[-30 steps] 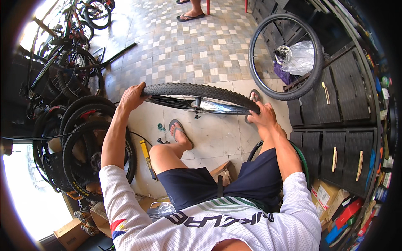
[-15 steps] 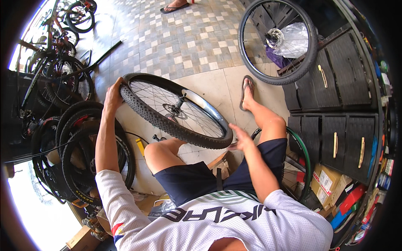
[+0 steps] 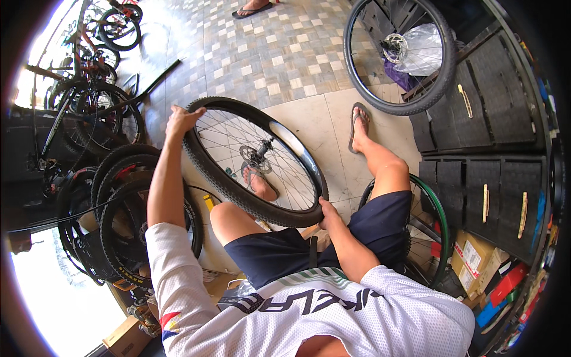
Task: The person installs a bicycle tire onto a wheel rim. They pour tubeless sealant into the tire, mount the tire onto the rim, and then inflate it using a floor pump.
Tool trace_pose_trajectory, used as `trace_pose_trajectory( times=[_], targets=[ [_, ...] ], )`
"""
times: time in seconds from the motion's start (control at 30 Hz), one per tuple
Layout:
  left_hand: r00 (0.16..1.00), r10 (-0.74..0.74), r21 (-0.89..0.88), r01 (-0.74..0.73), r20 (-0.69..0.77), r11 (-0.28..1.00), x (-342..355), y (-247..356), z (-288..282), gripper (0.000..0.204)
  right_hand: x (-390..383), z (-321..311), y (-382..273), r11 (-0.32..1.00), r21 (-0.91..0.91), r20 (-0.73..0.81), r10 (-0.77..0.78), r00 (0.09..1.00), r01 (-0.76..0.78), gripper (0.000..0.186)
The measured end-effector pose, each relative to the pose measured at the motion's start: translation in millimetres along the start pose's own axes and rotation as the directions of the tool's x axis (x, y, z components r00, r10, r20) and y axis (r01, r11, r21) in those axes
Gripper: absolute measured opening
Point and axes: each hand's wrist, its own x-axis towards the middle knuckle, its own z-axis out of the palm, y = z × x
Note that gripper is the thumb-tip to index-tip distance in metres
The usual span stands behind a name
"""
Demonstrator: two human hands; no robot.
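A bicycle wheel [image 3: 221, 185] with a knobby black tyre is held tilted over my knees. Its hub [image 3: 259, 156] carries a disc brake rotor, and a shiny pale patch marks the far right of the rim. At the upper left, my left hand [image 3: 183, 121] is closed round the tyre, with the thumb over its top edge. My right hand [image 3: 328, 214] grips the tyre at the lower right, thumb on top; its fingers are mostly hidden underneath. Through the spokes my left foot [image 3: 259, 183] shows on the floor.
Another wheel [image 3: 352, 65] stands at the far right by black drawers [image 3: 483, 178]. A green-edged tyre [image 3: 443, 232] leans beside my right leg, near a cardboard box [image 3: 470, 256]. Tyres [image 3: 110, 238] and bicycles [image 3: 77, 113] crowd the left. Someone's sandalled foot [image 3: 253, 9] is at the top.
My right hand, loose beside the tyre before, has closed on it. The wheel has tipped so its face shows more fully, and my left thumb has come over the tyre.
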Motion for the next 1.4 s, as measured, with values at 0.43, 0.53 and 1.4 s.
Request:
trace_pose_trajectory(
  times=[0.43,0.53,1.4],
  targets=[
    [0.962,0.166,0.044,-0.161,-0.218,0.986,-20,19,-122,0.058,26,28,17,0.968,0.235,0.330,-0.164,0.929,0.088,0.040],
    [0.924,0.200,0.004,-0.210,-0.325,0.978,-44,9,-177,0.065,9,56,16,0.920,0.382,0.417,-0.258,0.871,0.090,0.037],
    [0.515,0.189,-0.303,-0.721,-0.836,0.623,-373,-56,-466,0.045,-209,199,-138,0.807,0.540,0.760,-0.590,0.273,0.241,0.049]
  ],
)
